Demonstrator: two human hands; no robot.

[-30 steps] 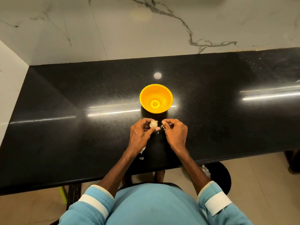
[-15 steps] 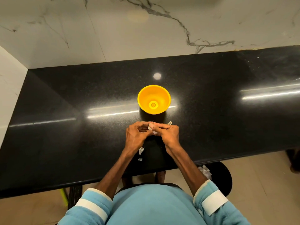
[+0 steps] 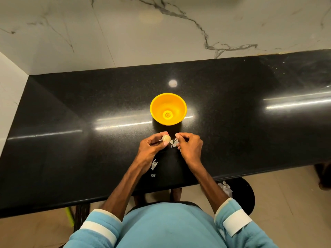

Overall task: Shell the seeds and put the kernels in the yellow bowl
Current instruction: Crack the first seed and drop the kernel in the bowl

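Drawn apart, left hand pinches kernel, right hand shell.

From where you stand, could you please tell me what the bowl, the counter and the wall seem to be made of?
Bowl: probably plastic, even glossy yellow, moulding mark at centre.
Counter: polished black stone, likely granite; speckled, mirrors lights.
Wall: white marble-look slabs, grey veins; real or printed, unclear.

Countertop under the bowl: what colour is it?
Black, glossy and finely speckled; the countertop shows best in the head view.
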